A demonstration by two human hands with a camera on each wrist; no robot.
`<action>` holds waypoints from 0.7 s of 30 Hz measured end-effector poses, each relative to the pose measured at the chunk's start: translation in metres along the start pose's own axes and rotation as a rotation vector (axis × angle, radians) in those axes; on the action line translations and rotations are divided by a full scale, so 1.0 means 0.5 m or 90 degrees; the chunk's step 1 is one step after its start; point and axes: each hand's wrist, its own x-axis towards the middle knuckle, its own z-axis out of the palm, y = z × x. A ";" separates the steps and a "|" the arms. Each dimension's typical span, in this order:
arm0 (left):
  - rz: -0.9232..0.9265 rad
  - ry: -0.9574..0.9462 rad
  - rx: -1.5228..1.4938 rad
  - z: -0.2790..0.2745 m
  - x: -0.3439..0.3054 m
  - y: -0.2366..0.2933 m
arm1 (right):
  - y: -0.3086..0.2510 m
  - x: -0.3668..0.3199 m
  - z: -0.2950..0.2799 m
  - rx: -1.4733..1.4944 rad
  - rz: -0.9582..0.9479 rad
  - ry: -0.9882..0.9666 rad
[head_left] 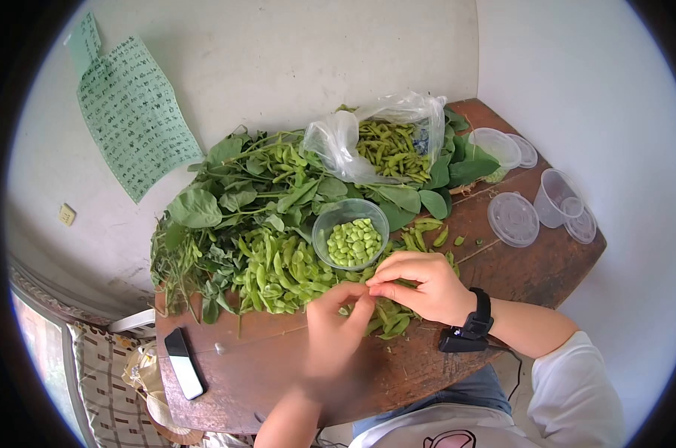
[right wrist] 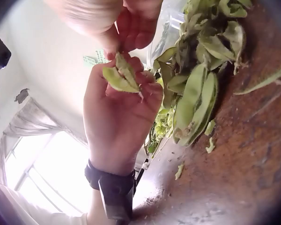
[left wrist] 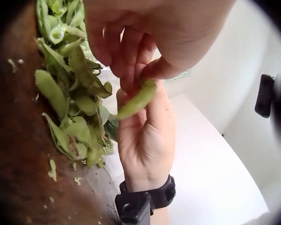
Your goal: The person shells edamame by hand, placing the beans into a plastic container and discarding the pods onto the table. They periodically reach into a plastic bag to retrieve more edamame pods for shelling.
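Both hands meet fingertip to fingertip low over the table, just in front of a clear plastic bowl (head_left: 319,240) of shelled green soybeans (head_left: 355,243). My left hand (head_left: 336,321) and right hand (head_left: 431,287) pinch a green soybean pod (left wrist: 138,101) between them. In the right wrist view the pod halves (right wrist: 122,77) look spread apart above the left palm, with the right thumb at their upper end. Behind the left hand lies a heap of green pods (head_left: 274,272). More split pods (left wrist: 77,98) lie on the wood beside the hands.
Leafy soybean stalks (head_left: 233,187) cover the table's back. A clear plastic bag (head_left: 334,145) of pods stands behind the bowl. Plastic lids (head_left: 512,220) and a clear cup (head_left: 550,205) sit at the right. A phone (head_left: 182,364) lies near the left edge of the wooden table (head_left: 263,366).
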 end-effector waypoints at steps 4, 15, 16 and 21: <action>-0.164 -0.022 -0.217 -0.005 0.000 0.006 | 0.003 -0.002 -0.002 0.001 -0.015 0.007; -0.217 -0.076 -0.342 -0.008 0.002 0.010 | 0.029 0.003 -0.018 0.181 -0.007 -0.091; -0.222 -0.089 -0.363 -0.008 0.002 -0.001 | 0.028 0.004 -0.020 0.181 -0.007 -0.091; -0.235 -0.126 -0.410 -0.012 0.005 -0.003 | 0.032 0.017 -0.032 0.100 -0.118 -0.126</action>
